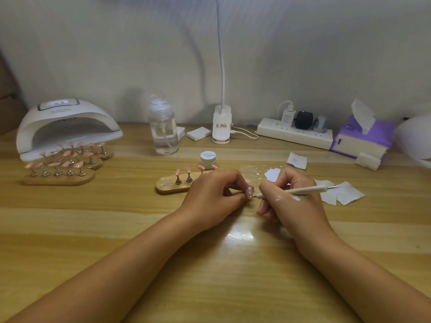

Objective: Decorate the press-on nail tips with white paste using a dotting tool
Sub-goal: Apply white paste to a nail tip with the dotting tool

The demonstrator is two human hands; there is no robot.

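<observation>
left hand (211, 194) pinches nail tip (249, 191) | right hand (289, 197) grips dotting tool (300, 190), point at tip | both mid-table (210, 264), stand (168, 185) just behind

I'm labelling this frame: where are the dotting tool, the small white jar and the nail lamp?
dotting tool (307, 190), head view, middle of its pale handle.
small white jar (208, 155), head view, its labelled lid.
nail lamp (70, 115), head view, top of its white shell.
</observation>
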